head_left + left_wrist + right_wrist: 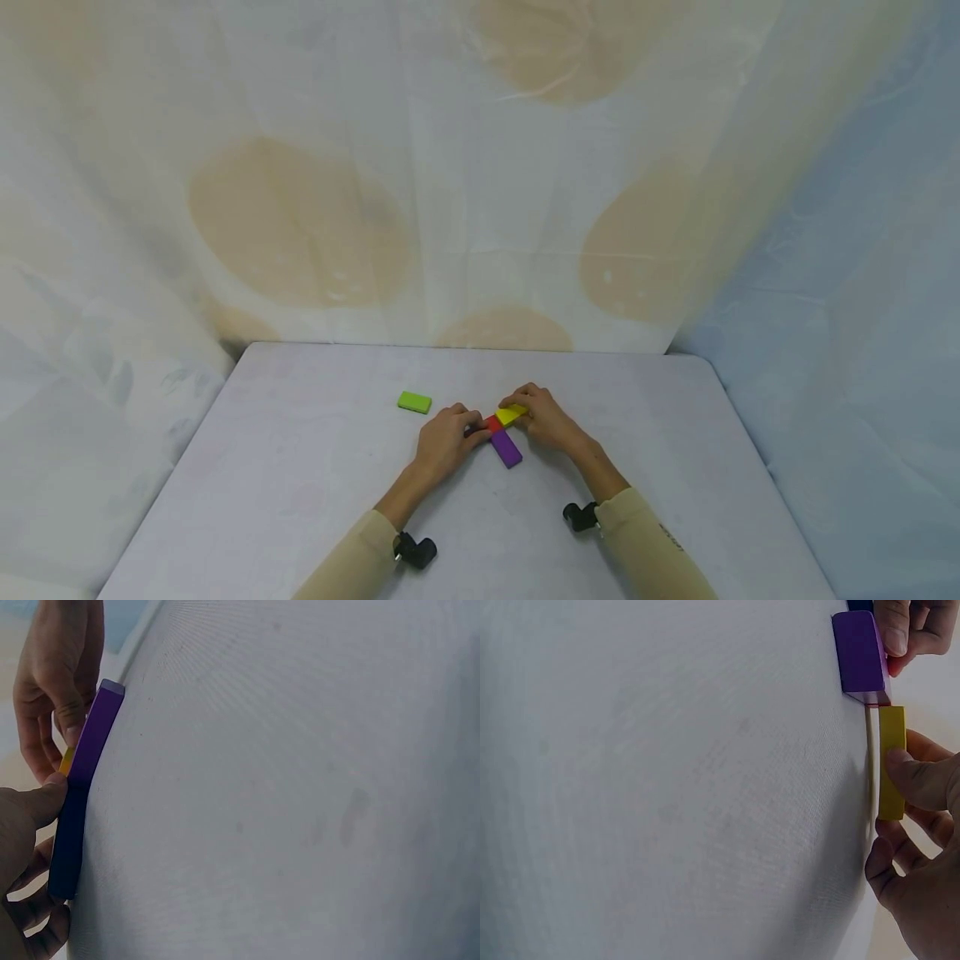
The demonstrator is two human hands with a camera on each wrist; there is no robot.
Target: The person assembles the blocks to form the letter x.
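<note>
resting on a pale surface (300, 500), both hands meet at a small cluster of flat coloured blocks near its middle. the right hand (546, 419) has its fingers curled over a yellow block (512, 413), thumb on one long edge and fingers on the other, so it holds that piece. the left hand (444, 440) curls around a dark blue block (67, 844); the head view hides this block almost wholly behind the fingers, while the left wrist view shows it plainly, pinched between thumb and fingers. a purple block (506, 448) lies flat on the surface between the two hands, its far end at a red block (493, 423) that sits in the middle of the cluster.

the head view alone shows a green block (414, 402) lying well apart, to the left of the hands, and the patterned cloth (300, 225) hanging behind the surface. it also shows the beige sleeves (652, 550) and the dark wrist cameras (416, 551).

the right wrist view shows the yellow block end-on to the purple one, just beside it, with only a thin red sliver under the purple block's edge. the left wrist view shows the purple block in line with the dark blue one, apparently touching end to end, and a small bit of yellow beyond them by the other hand's fingers.
</note>
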